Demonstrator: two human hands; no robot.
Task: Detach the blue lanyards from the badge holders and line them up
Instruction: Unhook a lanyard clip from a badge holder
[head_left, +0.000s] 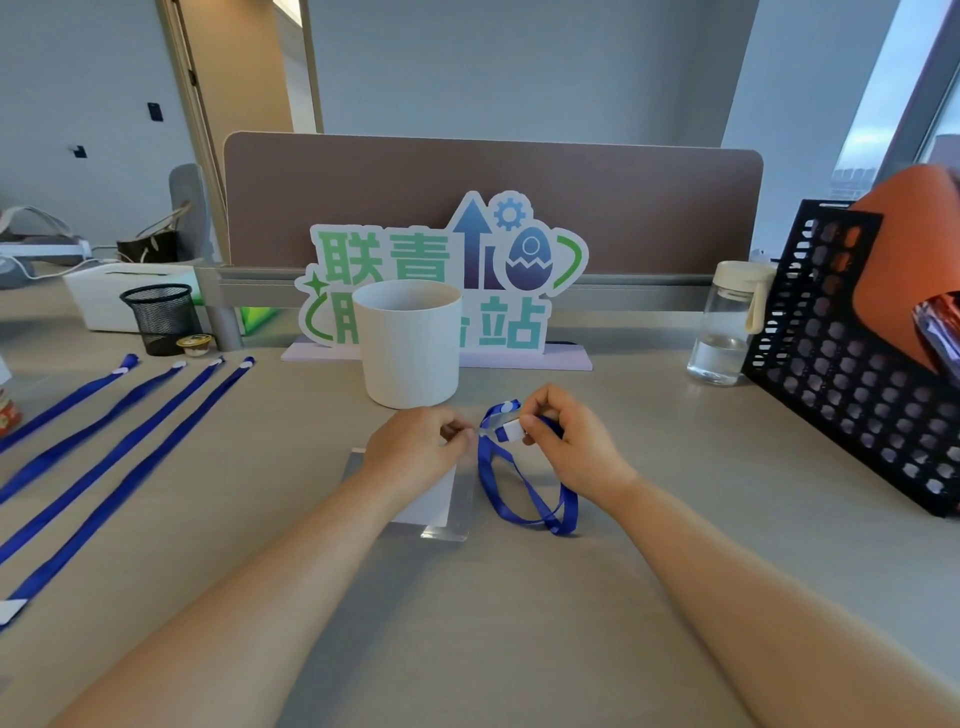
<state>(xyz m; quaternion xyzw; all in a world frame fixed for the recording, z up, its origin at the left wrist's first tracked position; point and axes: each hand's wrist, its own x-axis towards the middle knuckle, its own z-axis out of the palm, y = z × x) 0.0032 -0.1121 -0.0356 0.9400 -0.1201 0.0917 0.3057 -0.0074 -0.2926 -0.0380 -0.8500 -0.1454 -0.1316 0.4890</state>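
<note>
Two hands engaged: left hand (415, 447) pinches holder (441, 504) top; right hand (569, 441) pinches clip (511, 430). Lanyard (558, 529) judged limp, light; holder thin, slick. Best hold: the clip.

glossy clear plastic badge holder (447, 530); blue woven-cloth lanyard (524, 493); matt desk (519, 623)

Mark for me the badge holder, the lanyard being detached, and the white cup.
badge holder (431, 499), head view, on its white card insert.
lanyard being detached (570, 512), head view, lower right side of its loop.
white cup (410, 358), head view, front wall.
</note>
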